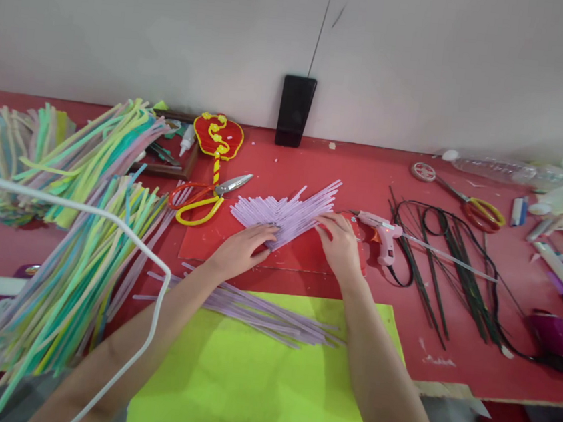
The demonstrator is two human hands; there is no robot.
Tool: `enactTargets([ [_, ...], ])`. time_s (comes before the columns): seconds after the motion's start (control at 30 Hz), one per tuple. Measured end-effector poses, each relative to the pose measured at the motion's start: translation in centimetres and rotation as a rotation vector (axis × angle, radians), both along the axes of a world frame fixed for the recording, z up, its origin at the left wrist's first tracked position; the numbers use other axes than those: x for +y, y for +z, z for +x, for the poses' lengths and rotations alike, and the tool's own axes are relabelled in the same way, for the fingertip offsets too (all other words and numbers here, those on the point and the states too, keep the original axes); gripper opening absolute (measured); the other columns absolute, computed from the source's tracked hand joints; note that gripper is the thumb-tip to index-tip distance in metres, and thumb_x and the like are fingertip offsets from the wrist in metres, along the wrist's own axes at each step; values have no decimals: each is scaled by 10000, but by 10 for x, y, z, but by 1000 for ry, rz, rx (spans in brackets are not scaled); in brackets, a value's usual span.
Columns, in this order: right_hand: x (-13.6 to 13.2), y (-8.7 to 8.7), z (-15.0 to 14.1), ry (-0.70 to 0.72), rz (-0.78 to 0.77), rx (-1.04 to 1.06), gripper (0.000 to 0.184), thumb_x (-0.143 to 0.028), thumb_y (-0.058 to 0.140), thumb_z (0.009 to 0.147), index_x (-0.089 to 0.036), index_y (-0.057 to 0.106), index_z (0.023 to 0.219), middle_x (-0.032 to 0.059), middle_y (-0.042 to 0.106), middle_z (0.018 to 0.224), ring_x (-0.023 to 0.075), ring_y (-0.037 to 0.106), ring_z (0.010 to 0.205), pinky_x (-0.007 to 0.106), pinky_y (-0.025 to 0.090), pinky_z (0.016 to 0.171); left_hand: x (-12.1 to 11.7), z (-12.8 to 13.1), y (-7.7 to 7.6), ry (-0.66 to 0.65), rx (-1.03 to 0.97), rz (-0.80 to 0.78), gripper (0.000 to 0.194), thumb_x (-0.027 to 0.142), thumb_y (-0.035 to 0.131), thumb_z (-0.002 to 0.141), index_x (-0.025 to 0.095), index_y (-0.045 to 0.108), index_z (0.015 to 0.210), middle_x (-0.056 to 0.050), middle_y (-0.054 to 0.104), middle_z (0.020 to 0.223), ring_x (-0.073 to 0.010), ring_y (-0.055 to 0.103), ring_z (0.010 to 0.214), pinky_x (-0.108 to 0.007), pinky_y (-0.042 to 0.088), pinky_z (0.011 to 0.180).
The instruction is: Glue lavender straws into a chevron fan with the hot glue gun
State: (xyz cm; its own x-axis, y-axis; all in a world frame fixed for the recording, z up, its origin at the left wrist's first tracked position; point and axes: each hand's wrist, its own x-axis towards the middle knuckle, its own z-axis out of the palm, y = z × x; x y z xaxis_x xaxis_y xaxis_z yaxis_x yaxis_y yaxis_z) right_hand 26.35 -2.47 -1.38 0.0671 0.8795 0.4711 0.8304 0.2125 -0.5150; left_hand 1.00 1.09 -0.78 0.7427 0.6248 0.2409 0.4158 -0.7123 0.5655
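Lilac pipe cleaners [286, 213] lie side by side in a V-shaped, leaf-like pattern on a red board [207, 249]. My left hand [244, 251] rests on the lower left of this pattern, its fingers stretched flat over the stems and the thumb apart. At the pattern's right edge, my right hand [341, 244] has thumb and forefinger close together around the end of a lilac pipe cleaner. More loose lilac pipe cleaners [270, 316] lie below my wrists, on a bright yellow-green sheet [253, 382].
Bundles of multicoloured pipe cleaners [79, 270] fill the left side, crossed by a white cable [123, 228]. Yellow-and-red-handled scissors [207, 200] lie behind my left hand. Right are a pink glue gun [384, 238], dark green stems [465, 284] and more scissors [482, 213]. A phone [296, 112] leans on the wall.
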Motion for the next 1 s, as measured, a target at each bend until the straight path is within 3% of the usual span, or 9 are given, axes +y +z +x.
enactTargets([
  [0.17,-21,26,39,-472,81,39,241,-349,468,870,-196,643,933,93,631,925,234,570,899,417,454,850,-9,5,16,32,25,109,257,157,474,901,201,557,1140,-54,581,1297,-183,512,1236,-426,381,1097],
  [0.23,-29,27,62,-656,9,15,237,-376,488,837,-183,618,884,103,619,860,254,560,882,430,445,837,-14,14,28,36,27,139,232,138,492,893,199,584,1097,-49,623,1213,-183,561,1159,-409,418,1059],
  [0.3,-35,21,81,-741,-93,-13,255,-413,501,809,-177,590,848,118,618,832,285,552,934,441,428,857,-17,28,39,84,52,133,176,129,524,877,190,621,1010,-50,655,1072,-183,612,1019,-359,496,936],
  [0.37,-37,10,93,-782,-217,-7,312,-468,498,795,-170,575,846,137,621,845,296,566,921,433,431,835,-15,45,46,188,85,107,114,135,574,851,187,645,923,-43,644,943,-181,625,897,-335,517,845],
  [0.47,-35,-4,98,-791,-377,20,431,-554,495,771,-150,566,904,160,634,867,300,594,867,415,445,778,-8,71,46,309,69,82,62,141,639,808,179,652,855,-46,623,894,-196,614,884,-340,498,837],
  [0.67,-29,-13,94,-774,-398,39,433,-509,410,826,-128,531,995,219,639,976,323,605,955,413,442,790,-3,100,23,406,12,2,110,170,677,785,184,622,879,-19,605,816,-180,589,815,-317,474,780],
  [0.83,-34,-4,89,-818,-268,134,437,-491,385,839,-119,497,1039,258,611,1068,335,597,975,430,442,775,-2,98,6,445,-28,8,125,132,663,774,190,607,869,-6,596,796,-159,583,782,-286,455,751],
  [0.93,-36,10,81,-774,-158,187,471,-555,402,839,-152,477,1071,201,633,1025,299,614,916,388,448,714,1,96,2,465,-20,-17,113,153,662,776,191,611,870,-3,600,791,-157,585,765,-288,451,737],
  [1.0,-36,19,74,-716,-168,192,483,-596,426,823,-176,482,1054,164,646,982,275,623,868,360,444,681,1,97,3,463,2,-21,114,162,663,777,198,612,873,0,613,795,-157,587,769,-291,447,738],
])
